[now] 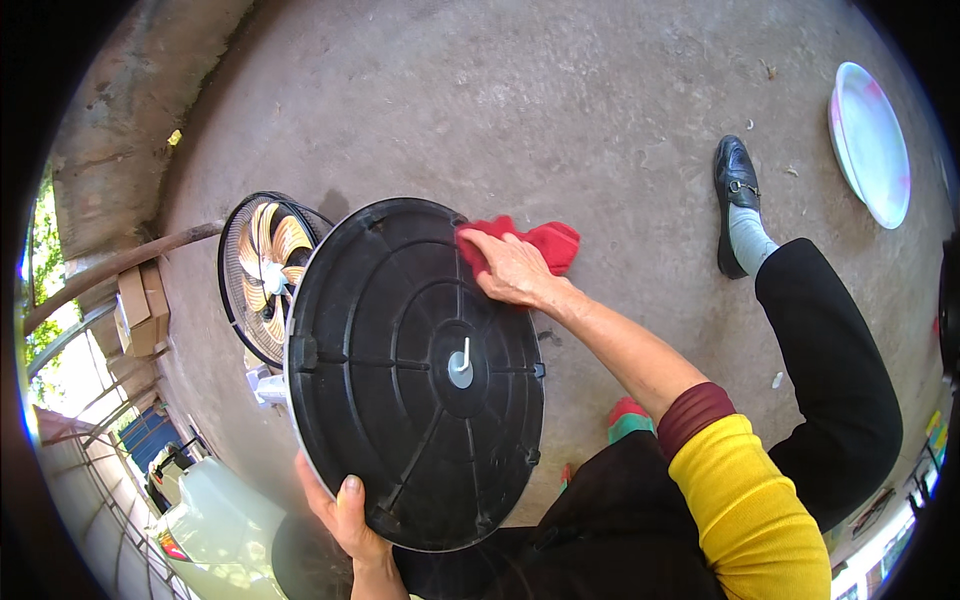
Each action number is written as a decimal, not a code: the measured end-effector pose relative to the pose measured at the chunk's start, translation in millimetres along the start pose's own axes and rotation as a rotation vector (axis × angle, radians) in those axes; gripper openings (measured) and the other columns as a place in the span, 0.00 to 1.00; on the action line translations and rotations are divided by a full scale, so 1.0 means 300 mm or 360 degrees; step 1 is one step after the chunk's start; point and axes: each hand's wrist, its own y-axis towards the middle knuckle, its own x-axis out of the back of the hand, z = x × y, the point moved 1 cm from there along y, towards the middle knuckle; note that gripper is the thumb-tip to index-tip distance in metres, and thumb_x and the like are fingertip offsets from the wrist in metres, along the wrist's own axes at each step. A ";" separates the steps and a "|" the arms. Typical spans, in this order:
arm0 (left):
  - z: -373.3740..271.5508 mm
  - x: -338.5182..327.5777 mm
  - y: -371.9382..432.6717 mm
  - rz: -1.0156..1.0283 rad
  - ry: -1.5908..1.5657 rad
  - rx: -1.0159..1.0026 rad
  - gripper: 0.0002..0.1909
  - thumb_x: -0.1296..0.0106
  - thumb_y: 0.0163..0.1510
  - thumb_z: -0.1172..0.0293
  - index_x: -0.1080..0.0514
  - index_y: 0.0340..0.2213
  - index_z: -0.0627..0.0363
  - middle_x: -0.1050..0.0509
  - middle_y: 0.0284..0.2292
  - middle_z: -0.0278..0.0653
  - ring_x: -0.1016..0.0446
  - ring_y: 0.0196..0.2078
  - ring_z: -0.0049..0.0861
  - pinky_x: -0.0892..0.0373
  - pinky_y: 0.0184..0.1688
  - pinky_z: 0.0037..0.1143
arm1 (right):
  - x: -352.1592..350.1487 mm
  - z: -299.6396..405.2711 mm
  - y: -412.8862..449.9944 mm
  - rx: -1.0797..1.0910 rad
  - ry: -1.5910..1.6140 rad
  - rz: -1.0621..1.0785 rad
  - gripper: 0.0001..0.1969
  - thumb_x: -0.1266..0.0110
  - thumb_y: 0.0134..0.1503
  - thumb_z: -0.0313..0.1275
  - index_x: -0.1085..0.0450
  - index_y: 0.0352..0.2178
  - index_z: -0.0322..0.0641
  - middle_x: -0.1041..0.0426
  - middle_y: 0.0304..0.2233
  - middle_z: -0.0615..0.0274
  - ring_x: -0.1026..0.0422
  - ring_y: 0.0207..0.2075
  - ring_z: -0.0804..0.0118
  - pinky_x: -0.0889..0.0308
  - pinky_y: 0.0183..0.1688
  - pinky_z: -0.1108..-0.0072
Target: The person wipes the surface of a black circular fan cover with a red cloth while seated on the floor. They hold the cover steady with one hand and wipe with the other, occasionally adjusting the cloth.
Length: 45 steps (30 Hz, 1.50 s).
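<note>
A round black ribbed plastic fan base [390,457] with a thin metal rim is held up, tilted, in front of me. From its pale central disc sticks a bent metal rod [466,352]. My left hand [341,510] grips the lower left edge, thumb on the ribbed face. My right hand [514,266] presses a red cloth [553,244] against the upper right edge of the base. Beyond the base, on the left, stands a fan head [266,274] with orange-tan blades and a black wire guard; the base covers part of it.
A white basin [874,146] lies on the concrete floor [525,112] at the right. My black loafer [735,176] is planted nearby. Cardboard boxes [142,309] and a wooden pole [127,270] are at the left. At the lower left stands a pale car [225,517].
</note>
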 end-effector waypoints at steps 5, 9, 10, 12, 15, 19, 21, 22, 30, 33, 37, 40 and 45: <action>0.005 0.001 -0.006 0.0012 -0.0017 -0.0004 0.38 0.51 0.51 0.69 0.50 0.61 0.66 0.38 0.56 0.49 0.37 0.57 0.35 0.47 0.63 0.30 | 0.033 0.011 -0.046 -0.0313 0.0293 -0.0059 0.33 0.52 0.46 0.29 0.43 0.58 0.48 0.28 0.43 0.45 0.30 0.46 0.47 0.35 0.48 0.62; 0.000 0.001 -0.003 0.0001 0.0047 -0.0007 0.38 0.51 0.51 0.69 0.50 0.61 0.67 0.39 0.56 0.49 0.38 0.57 0.36 0.47 0.63 0.29 | 0.022 0.078 -0.024 0.0285 0.0413 -0.0121 0.33 0.53 0.44 0.28 0.42 0.57 0.48 0.28 0.44 0.47 0.31 0.45 0.44 0.35 0.48 0.61; -0.001 -0.001 -0.002 -0.0001 0.0035 0.0000 0.38 0.51 0.51 0.69 0.50 0.61 0.67 0.39 0.57 0.50 0.38 0.57 0.36 0.48 0.63 0.29 | 0.016 0.087 -0.014 0.0341 0.0438 -0.0098 0.33 0.53 0.45 0.29 0.41 0.57 0.48 0.28 0.43 0.49 0.32 0.44 0.46 0.35 0.48 0.62; -0.009 -0.009 0.000 0.0015 0.0079 -0.0019 0.38 0.51 0.51 0.68 0.50 0.61 0.67 0.40 0.57 0.50 0.39 0.58 0.36 0.48 0.63 0.29 | 0.004 0.088 0.000 0.0051 0.0354 -0.0085 0.34 0.53 0.45 0.29 0.42 0.58 0.50 0.30 0.42 0.46 0.32 0.45 0.47 0.36 0.48 0.62; -0.016 -0.027 0.008 -0.0045 0.0106 -0.0015 0.35 0.51 0.49 0.67 0.45 0.57 0.67 0.36 0.51 0.48 0.35 0.52 0.34 0.42 0.57 0.30 | -0.001 0.072 -0.009 -0.0027 0.0248 -0.0120 0.33 0.54 0.46 0.29 0.42 0.58 0.49 0.29 0.41 0.42 0.31 0.45 0.44 0.36 0.47 0.60; -0.023 -0.039 0.014 -0.0103 0.0154 -0.0086 0.33 0.51 0.48 0.65 0.42 0.54 0.66 0.34 0.49 0.47 0.34 0.50 0.33 0.40 0.55 0.29 | -0.030 0.046 -0.102 -0.0491 0.0227 0.0125 0.32 0.53 0.44 0.31 0.40 0.55 0.44 0.29 0.46 0.40 0.31 0.49 0.44 0.36 0.50 0.59; -0.025 -0.030 0.017 0.0016 0.0082 -0.0050 0.36 0.51 0.50 0.66 0.47 0.59 0.67 0.38 0.54 0.49 0.37 0.55 0.34 0.46 0.60 0.29 | -0.042 0.025 -0.183 -0.0457 0.0291 0.0235 0.31 0.53 0.44 0.32 0.37 0.55 0.44 0.30 0.47 0.40 0.33 0.51 0.44 0.36 0.52 0.62; -0.024 -0.029 0.017 0.0085 0.0061 -0.0026 0.38 0.51 0.51 0.67 0.50 0.61 0.67 0.40 0.57 0.50 0.39 0.58 0.34 0.48 0.63 0.28 | -0.045 0.014 -0.214 -0.0423 0.0371 0.0305 0.31 0.53 0.44 0.31 0.36 0.54 0.43 0.30 0.48 0.42 0.33 0.52 0.45 0.37 0.53 0.64; -0.018 -0.048 0.008 -0.0212 0.0272 -0.0074 0.40 0.51 0.46 0.61 0.46 0.58 0.71 0.40 0.55 0.53 0.42 0.59 0.40 0.50 0.62 0.32 | -0.014 -0.125 -0.343 -0.0864 0.1690 0.0089 0.29 0.51 0.45 0.24 0.34 0.53 0.39 0.33 0.54 0.48 0.37 0.57 0.60 0.41 0.56 0.75; -0.022 -0.056 0.010 -0.0264 0.0331 -0.0060 0.43 0.50 0.45 0.58 0.47 0.58 0.72 0.42 0.56 0.54 0.44 0.60 0.41 0.52 0.63 0.32 | -0.025 -0.123 -0.250 -0.0739 0.1838 -0.0132 0.28 0.53 0.48 0.25 0.36 0.55 0.39 0.35 0.55 0.49 0.39 0.58 0.59 0.44 0.58 0.76; -0.023 -0.053 0.013 -0.0301 0.0398 -0.0061 0.44 0.50 0.45 0.57 0.47 0.58 0.73 0.42 0.57 0.54 0.44 0.60 0.41 0.53 0.63 0.33 | -0.090 -0.097 -0.093 -0.0651 0.1473 -0.0090 0.28 0.53 0.49 0.27 0.36 0.55 0.40 0.33 0.53 0.51 0.38 0.58 0.59 0.43 0.58 0.77; -0.022 -0.050 0.017 -0.0288 0.0394 -0.0065 0.44 0.50 0.45 0.57 0.48 0.58 0.73 0.42 0.57 0.54 0.44 0.60 0.41 0.53 0.63 0.32 | -0.135 -0.130 -0.082 -0.0755 0.1187 0.0102 0.30 0.52 0.48 0.33 0.37 0.56 0.41 0.32 0.53 0.46 0.34 0.56 0.56 0.40 0.57 0.75; -0.025 -0.052 0.018 -0.0219 0.0277 -0.0065 0.43 0.50 0.47 0.59 0.48 0.59 0.73 0.42 0.57 0.54 0.44 0.60 0.40 0.53 0.63 0.32 | -0.213 -0.166 -0.229 -0.0702 0.0542 0.0125 0.31 0.56 0.48 0.37 0.38 0.56 0.43 0.33 0.51 0.42 0.35 0.55 0.44 0.40 0.58 0.64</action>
